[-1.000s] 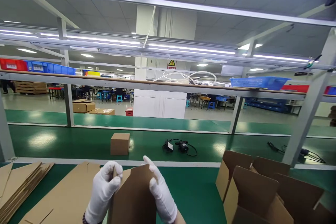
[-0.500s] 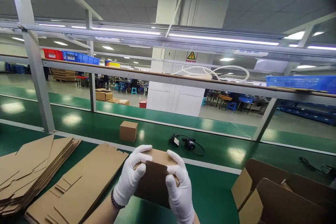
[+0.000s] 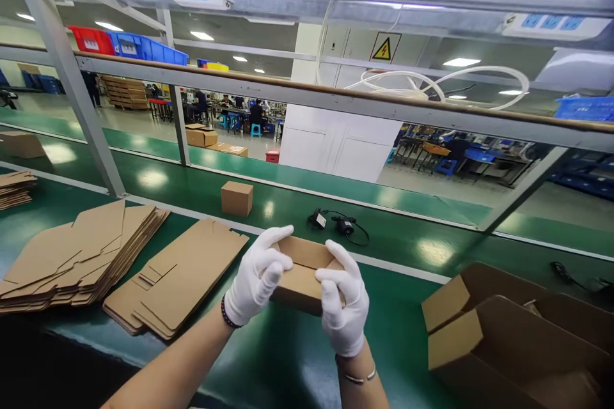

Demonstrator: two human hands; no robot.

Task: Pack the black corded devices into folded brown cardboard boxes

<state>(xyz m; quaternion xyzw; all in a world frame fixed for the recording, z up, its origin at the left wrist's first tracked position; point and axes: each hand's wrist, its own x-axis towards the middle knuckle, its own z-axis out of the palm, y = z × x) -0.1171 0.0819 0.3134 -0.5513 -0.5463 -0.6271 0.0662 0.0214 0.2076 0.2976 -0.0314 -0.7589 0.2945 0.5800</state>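
Both my hands wear white gloves and grip a small brown cardboard box (image 3: 301,268) above the green table (image 3: 393,332). My left hand (image 3: 258,276) is closed on the box's left side, its index finger stretched over the top rim. On the right side my right hand (image 3: 343,299) is closed, thumb pressed on the near face. The box's open top faces up and away from me.
Two stacks of flat cardboard blanks (image 3: 177,278) (image 3: 77,259) lie to the left. Open erected boxes (image 3: 508,339) stand at the right. On the green conveyor (image 3: 407,230) sit a closed small box (image 3: 236,197) and a black cable bundle (image 3: 338,225). Metal frame posts (image 3: 71,77) rise behind.
The flat carton piece has been folded into an open box shape and lowered toward the table; my view has tilted down and both hands now grip its sides.
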